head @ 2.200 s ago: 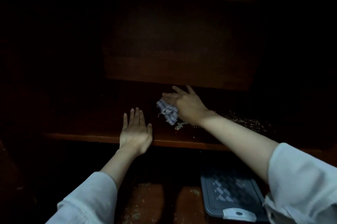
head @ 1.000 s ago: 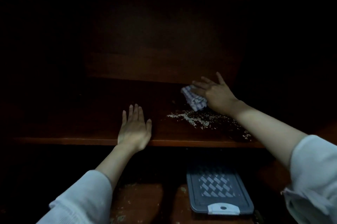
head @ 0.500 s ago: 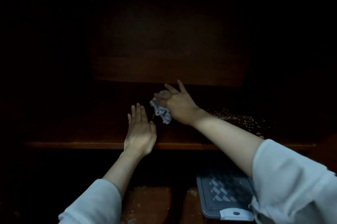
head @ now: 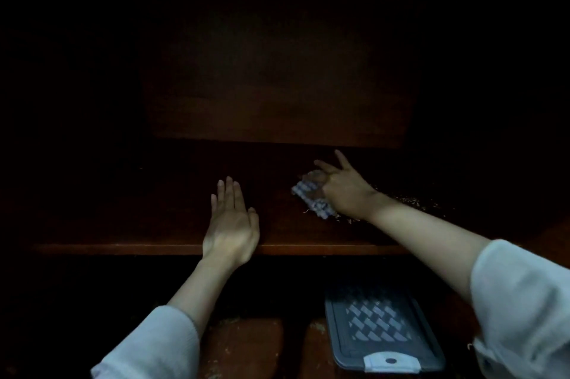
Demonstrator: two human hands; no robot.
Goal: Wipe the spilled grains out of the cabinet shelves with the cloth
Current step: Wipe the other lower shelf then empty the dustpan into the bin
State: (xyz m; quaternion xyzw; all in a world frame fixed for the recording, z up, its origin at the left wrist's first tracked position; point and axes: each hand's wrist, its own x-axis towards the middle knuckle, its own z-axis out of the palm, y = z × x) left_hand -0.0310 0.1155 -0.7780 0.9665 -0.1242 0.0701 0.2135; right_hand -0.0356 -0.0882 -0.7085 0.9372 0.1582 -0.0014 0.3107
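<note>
On the dark wooden shelf (head: 154, 224), pale scattered grains (head: 410, 203) are seen right of the bunched checked cloth (head: 311, 203) gripped by the right hand (head: 342, 190), the left hand (head: 231, 227) laid flat, empty.

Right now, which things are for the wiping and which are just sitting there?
For the job: cloth in the right hand; grains; shelf; left hand flat on it.
Just there: grey lid below.

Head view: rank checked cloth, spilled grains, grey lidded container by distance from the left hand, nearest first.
From the left hand, flat on the wooden shelf:
1. Blue-and-white checked cloth, to its right, under the right hand.
2. Grey plastic lidded container, below the shelf, lower right.
3. Scattered spilled grains, farther right beyond the cloth.
</note>
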